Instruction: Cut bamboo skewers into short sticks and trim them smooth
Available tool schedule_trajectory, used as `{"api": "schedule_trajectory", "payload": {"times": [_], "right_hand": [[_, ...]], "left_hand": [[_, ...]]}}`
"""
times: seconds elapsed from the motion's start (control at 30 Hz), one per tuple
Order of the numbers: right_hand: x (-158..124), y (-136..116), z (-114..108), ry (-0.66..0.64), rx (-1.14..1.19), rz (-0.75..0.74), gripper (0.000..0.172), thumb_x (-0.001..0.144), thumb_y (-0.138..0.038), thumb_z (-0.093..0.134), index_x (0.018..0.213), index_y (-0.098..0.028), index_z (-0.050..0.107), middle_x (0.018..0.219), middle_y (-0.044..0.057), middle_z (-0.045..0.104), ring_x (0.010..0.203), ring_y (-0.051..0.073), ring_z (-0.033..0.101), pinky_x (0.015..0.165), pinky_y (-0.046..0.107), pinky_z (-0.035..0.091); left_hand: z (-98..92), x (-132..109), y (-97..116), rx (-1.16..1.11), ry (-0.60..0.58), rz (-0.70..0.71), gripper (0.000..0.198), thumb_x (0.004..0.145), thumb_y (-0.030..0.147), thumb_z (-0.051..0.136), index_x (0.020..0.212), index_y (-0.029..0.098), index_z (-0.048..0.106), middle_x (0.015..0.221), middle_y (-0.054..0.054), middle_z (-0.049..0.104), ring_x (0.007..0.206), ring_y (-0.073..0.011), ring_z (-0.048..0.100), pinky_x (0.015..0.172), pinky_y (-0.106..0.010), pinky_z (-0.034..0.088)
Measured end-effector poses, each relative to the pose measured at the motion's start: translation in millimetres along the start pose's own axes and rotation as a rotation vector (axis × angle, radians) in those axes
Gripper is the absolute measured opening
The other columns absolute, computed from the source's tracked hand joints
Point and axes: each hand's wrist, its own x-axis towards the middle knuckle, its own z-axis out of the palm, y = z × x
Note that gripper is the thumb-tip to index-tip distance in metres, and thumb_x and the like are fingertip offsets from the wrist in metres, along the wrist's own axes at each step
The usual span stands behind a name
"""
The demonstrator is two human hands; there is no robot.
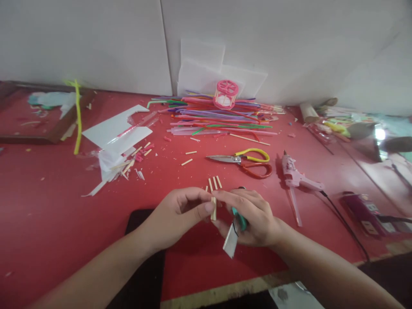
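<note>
My left hand (182,216) pinches short pale wooden sticks (213,210) between thumb and fingers, held upright above the red table. The fingertips of my right hand (254,210) touch the same sticks. A utility knife (240,219) with a teal handle is also gripped in my right hand, its broad blade slanting down toward the table's front edge. Just beyond my fingertips lie several short stick pieces (215,183), side by side. Two more cut pieces (186,162) rest farther back. Scissors (238,159) with one yellow and one red handle lie beyond my right hand.
A pink glue gun (298,178) with a cord stands right, near a purple power strip (360,212). Colourful pipe cleaners (219,122) and a small pink cylinder cage (226,94) are at the back. White board (112,128) and scraps lie left; a black flat object (144,266) is under my left arm.
</note>
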Motion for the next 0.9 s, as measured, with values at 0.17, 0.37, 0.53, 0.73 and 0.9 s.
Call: {"api": "schedule_trajectory", "payload": {"times": [0.17,0.37,0.53,0.73,0.9], "right_hand": [[0,-3,1,-0.011,0.006,-0.013,0.041,0.086,-0.022,0.061,0.125,-0.011,0.052,0.080,0.003,0.070,0.063,0.015,0.065,0.059,0.028,0.055],[0,-3,0,-0.043,0.023,-0.002,0.040,0.088,-0.025,0.059,0.126,-0.014,0.051,0.077,0.002,0.069,0.060,0.014,0.063,0.057,0.028,0.055],[2,-4,-1,-0.053,0.022,-0.015,0.040,0.088,-0.030,0.064,0.122,-0.011,0.054,0.070,0.000,0.065,0.061,0.015,0.064,0.058,0.028,0.056],[4,-6,-3,-0.035,0.039,0.012,0.046,0.088,-0.035,0.065,0.126,-0.013,0.051,0.074,-0.001,0.068,0.062,0.012,0.064,0.062,0.026,0.058],[3,-6,-4,-0.056,0.027,0.016,0.039,0.088,-0.033,0.065,0.120,-0.014,0.054,0.072,-0.001,0.067,0.060,0.013,0.064,0.060,0.027,0.056]], "left_hand": [[0.2,-3,-1,-0.020,0.009,0.013,0.012,0.084,0.022,0.068,0.074,0.017,0.070,0.067,0.003,0.066,0.064,-0.0081,0.057,0.067,-0.019,0.047],[0.7,-6,0,-0.017,-0.003,-0.006,0.014,0.082,0.022,0.068,0.070,0.017,0.069,0.064,0.003,0.064,0.061,-0.0083,0.055,0.063,-0.019,0.046],[1.4,-7,0,0.013,-0.005,-0.002,0.015,0.082,0.024,0.068,0.069,0.017,0.067,0.063,0.003,0.061,0.060,-0.0082,0.052,0.061,-0.019,0.043],[3.8,-9,-1,0.038,0.014,0.007,0.016,0.081,0.026,0.068,0.069,0.017,0.065,0.061,0.003,0.057,0.058,-0.0090,0.049,0.058,-0.021,0.042],[3.5,-10,0,0.027,-0.003,0.000,0.014,0.082,0.024,0.067,0.070,0.017,0.066,0.063,0.003,0.061,0.059,-0.0090,0.052,0.059,-0.020,0.044]]}}
